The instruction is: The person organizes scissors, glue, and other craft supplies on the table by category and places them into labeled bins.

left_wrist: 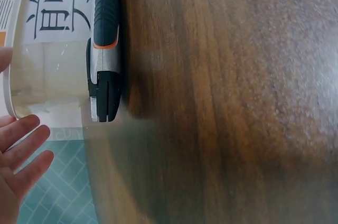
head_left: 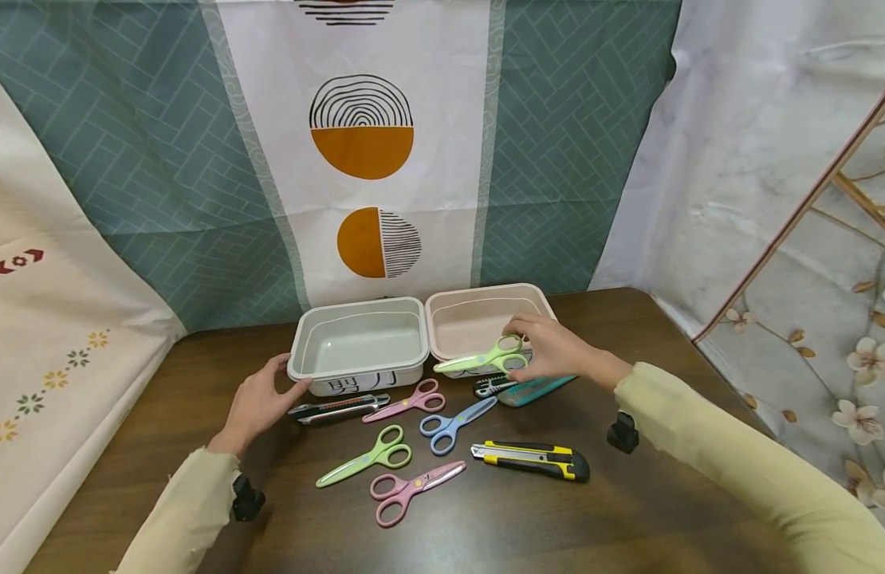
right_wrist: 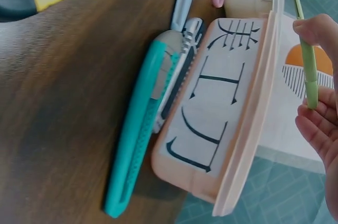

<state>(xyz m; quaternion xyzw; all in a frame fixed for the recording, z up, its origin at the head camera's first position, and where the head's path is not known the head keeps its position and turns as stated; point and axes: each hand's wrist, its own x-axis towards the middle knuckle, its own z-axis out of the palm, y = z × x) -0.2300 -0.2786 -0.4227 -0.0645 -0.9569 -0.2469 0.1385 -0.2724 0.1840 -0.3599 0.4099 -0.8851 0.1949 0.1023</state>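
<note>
Head view, with the blue scissors (head_left: 456, 422) on the dark wooden bench (head_left: 593, 530) as the clock's centre and twelve at the patterned cloth (head_left: 446, 119): nearest lie pink scissors (head_left: 417, 484) at seven o'clock, tips toward two. A yellow-and-black utility knife (head_left: 532, 461) lies at four, its blade end toward nine. Green scissors (head_left: 375, 456) lie at eight, tips also toward eight. Further off, another pair of pink scissors (head_left: 414, 401) sits at ten, and a black-and-grey box cutter (head_left: 340, 408) lies at nine along the front of a grey-green bin (head_left: 359, 348). The left hand (head_left: 259, 400), also at nine, touches that bin's front left corner, its fingers loosely extended. A black-and-white cutter (head_left: 491, 387) and a teal box cutter (head_left: 536, 391) lie side by side toward two, before a pink bin (head_left: 466, 331). The right hand (head_left: 548, 348), at two, pinches light-green scissors (head_left: 491, 359) by the handle between thumb and fingers; they are raised off the bench at the pink bin's front, blades pointing to nine. The bins stand side by side, dark characters on their white front labels. Behind them hangs the cloth, with orange half-discs.
</note>
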